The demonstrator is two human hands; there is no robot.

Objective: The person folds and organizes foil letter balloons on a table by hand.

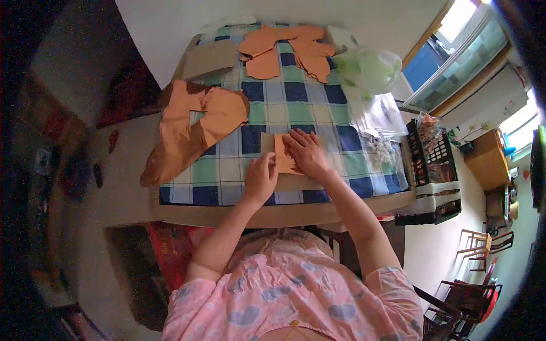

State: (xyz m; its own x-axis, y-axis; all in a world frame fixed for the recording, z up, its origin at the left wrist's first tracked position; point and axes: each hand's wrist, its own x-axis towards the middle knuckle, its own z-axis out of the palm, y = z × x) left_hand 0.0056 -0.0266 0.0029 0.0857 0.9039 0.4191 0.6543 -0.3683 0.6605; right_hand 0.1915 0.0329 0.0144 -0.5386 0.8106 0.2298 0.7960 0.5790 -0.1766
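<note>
A small orange leather piece (281, 153) lies on a brown cardboard sheet (296, 183) on the checked tablecloth (296, 102). My right hand (307, 152) rests flat on the piece, fingers spread, pressing it down. My left hand (260, 179) is curled at the piece's left edge, fingertips pinching or touching it. Part of the piece is hidden under my right hand.
A large orange leather hide (187, 131) hangs over the table's left side. More orange cut pieces (287, 48) lie at the far end beside a cardboard sheet (207, 59). A plastic bag (367, 71), papers (381, 116) and a black basket (429, 162) stand right. Chairs (475, 284) lower right.
</note>
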